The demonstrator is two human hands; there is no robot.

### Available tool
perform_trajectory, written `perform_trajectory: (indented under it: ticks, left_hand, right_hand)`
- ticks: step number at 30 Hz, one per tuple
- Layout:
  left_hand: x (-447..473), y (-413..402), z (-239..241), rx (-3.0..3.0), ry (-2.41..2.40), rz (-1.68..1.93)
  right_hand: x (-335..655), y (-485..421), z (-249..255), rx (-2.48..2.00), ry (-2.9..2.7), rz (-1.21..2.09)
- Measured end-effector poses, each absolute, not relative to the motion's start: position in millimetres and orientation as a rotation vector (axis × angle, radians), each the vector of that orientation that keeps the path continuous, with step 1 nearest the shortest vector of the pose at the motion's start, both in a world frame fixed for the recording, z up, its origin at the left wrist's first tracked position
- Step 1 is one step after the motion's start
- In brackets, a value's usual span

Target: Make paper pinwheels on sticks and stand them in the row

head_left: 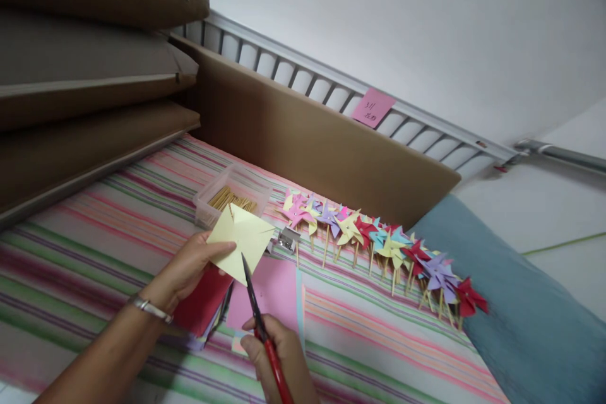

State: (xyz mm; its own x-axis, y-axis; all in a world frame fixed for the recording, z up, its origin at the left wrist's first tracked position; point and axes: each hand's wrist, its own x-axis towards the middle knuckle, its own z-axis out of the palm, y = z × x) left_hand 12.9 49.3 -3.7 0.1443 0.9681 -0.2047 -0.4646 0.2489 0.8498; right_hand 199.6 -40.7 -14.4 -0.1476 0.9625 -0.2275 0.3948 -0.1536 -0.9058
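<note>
A pale yellow paper square point(250, 233) is pinched by one edge in my left hand point(189, 265), thumb on top. Slits run inward from some of its corners. My right hand point(279, 353) grips scissors point(272, 353) with red handles and dark blades. The blades reach the paper's lower corner, and their tip points toward its middle. Beneath my left hand lies a stack of red and other coloured paper point(201, 306). Pink paper sheets point(272, 293) with a light blue edge lie under the scissors.
Several finished paper pinwheels point(348, 227) on sticks lie in a row at the right. A clear plastic box point(203, 202) holds wooden sticks, near a small shiny piece point(287, 238). Brown cushions point(95, 88) rise at the left; a cardboard panel point(303, 120) stands behind.
</note>
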Motion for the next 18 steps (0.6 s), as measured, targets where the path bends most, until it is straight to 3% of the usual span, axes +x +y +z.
perform_trajectory:
  ticks: [10, 14, 18]
  left_hand:
    - [-9.4, 56.7, -0.9, 0.722, 1.005, 1.302]
    - [-16.1, 54.5, 1.6, 0.714, 0.996, 1.276]
    - [2.8, 46.7, 0.6, 0.745, 0.885, 1.051]
  right_hand:
    - [222.9, -35.5, -19.7, -1.631, -1.787, 1.212]
    - [244.9, -27.6, -25.3, -1.415, -1.493, 1.338]
    - [253.8, -13.1, -29.5, -1.3, -1.307, 1.218]
